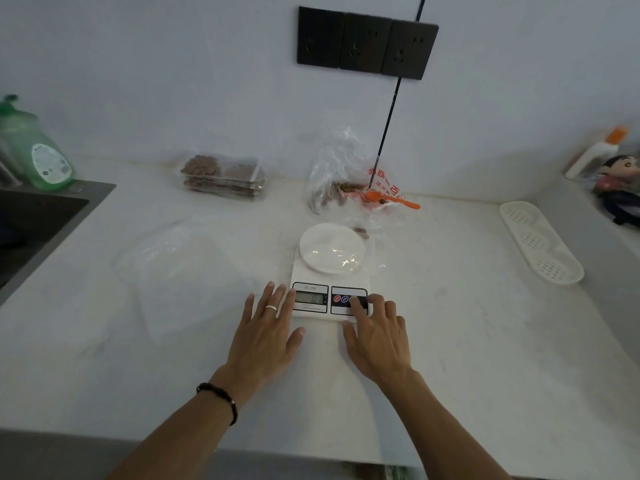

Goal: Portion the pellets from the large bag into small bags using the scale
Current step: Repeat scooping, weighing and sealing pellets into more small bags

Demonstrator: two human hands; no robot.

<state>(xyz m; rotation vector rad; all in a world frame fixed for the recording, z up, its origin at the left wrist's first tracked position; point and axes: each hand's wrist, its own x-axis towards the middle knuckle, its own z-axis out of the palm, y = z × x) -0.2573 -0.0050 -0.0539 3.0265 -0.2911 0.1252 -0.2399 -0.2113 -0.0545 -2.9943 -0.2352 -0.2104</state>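
One view only, from the head, looking forward and steeply down across the pale surface [450, 341] to the wall at the far side. It sits close: both forearms run in from the near edge, the left hand [266, 336] and right hand [375, 337] land just below centre, and the scale [329, 271] sits dead centre. The wide lens bends the edges, taking in the sink [38, 220] at far left, the white tray [540, 242] at right and the black sockets [367, 43] high on the wall. No second view shares the scene.
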